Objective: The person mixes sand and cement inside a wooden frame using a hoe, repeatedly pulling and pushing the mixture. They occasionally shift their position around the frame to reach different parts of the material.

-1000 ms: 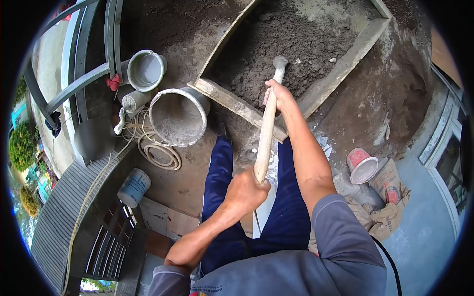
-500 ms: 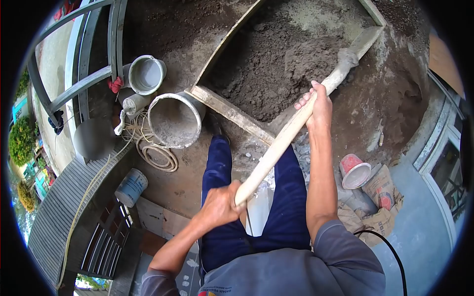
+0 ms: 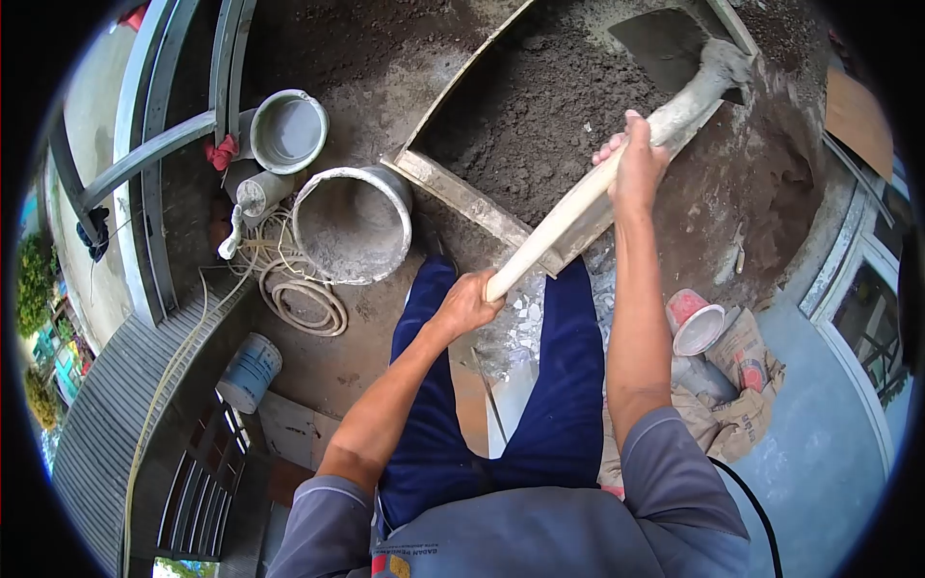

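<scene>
I hold a long wooden-handled hoe (image 3: 568,214) in both hands. My left hand (image 3: 469,302) grips the near end of the handle. My right hand (image 3: 633,164) grips it farther up, close to the head. The cement-caked blade (image 3: 668,43) is raised over the far right corner of a wooden-framed mixing box (image 3: 462,196) filled with dark grey sand and cement mix (image 3: 540,116). My blue trouser legs stand just in front of the box.
A large grey bucket (image 3: 353,224) lies beside the box's left corner, a smaller bucket (image 3: 287,131) behind it, a coiled hose (image 3: 306,301) below. A blue-white can (image 3: 248,372) is at left. A red-rimmed bucket (image 3: 696,323) and cement sacks (image 3: 737,390) sit at right.
The hoe swung from the box's middle to the right and up; its blade now hangs over the far right corner. Both hands moved forward with the handle.
</scene>
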{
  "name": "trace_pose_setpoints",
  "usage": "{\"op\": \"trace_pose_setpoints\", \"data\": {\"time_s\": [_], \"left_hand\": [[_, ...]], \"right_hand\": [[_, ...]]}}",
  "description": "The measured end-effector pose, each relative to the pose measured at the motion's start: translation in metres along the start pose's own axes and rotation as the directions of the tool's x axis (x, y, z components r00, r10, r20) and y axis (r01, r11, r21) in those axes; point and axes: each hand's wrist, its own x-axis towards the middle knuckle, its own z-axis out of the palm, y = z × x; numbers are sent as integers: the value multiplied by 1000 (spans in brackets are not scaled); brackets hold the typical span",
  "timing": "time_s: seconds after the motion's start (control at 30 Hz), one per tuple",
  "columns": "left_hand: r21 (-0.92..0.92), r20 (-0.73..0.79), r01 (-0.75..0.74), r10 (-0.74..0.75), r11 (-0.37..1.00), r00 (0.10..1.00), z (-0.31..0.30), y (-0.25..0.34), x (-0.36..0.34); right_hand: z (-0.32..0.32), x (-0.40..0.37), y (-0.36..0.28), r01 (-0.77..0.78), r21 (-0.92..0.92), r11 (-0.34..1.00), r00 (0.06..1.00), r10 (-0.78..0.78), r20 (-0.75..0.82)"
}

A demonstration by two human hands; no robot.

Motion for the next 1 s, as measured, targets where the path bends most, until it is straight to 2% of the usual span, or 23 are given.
{"op": "trace_pose_setpoints", "data": {"time_s": [0.07,0.13,0.2,0.23,0.37,0.47,0.53,0.57,0.6,0.67,0.8,0.87,0.9,1.0], "left_hand": [[31,-58,120,-118,992,991,4,-26,-20],[61,-106,259,-252,964,962,14,-37,-42],[128,-135,378,-361,917,923,19,-25,-60],[160,-150,441,-420,883,895,19,-12,-72],[213,-126,485,-468,848,875,25,68,-79],[237,-101,536,-528,810,843,26,129,-67],[251,-96,508,-502,824,860,23,174,-44],[252,-88,497,-492,830,866,27,198,-37],[239,-55,480,-481,844,875,34,219,-30],[263,-20,473,-485,841,874,48,256,-21],[282,18,390,-412,877,911,36,300,-42],[283,75,341,-375,897,924,23,313,-61],[260,86,282,-313,924,946,17,315,-73],[255,192,217,-270,942,943,-9,292,-107]], "right_hand": [[8,13,59,-119,-52,991,993,119,-3],[1,37,145,-285,-143,948,958,288,3],[0,38,206,-499,-225,837,863,502,-47],[-3,29,217,-548,-218,808,833,551,-54],[-25,25,222,-678,-240,695,718,696,-13],[-36,41,234,-733,-248,634,635,768,86],[-44,64,233,-775,-199,600,578,800,163],[-49,71,218,-814,-201,544,515,838,180],[-54,76,210,-821,-201,534,509,845,165],[-76,79,192,-888,-152,433,391,888,244],[-103,61,146,-855,-5,519,493,814,306],[-107,52,104,-834,57,550,547,807,222],[-108,44,77,-797,88,598,599,764,240],[-100,23,8,-664,131,736,747,644,165]]}}
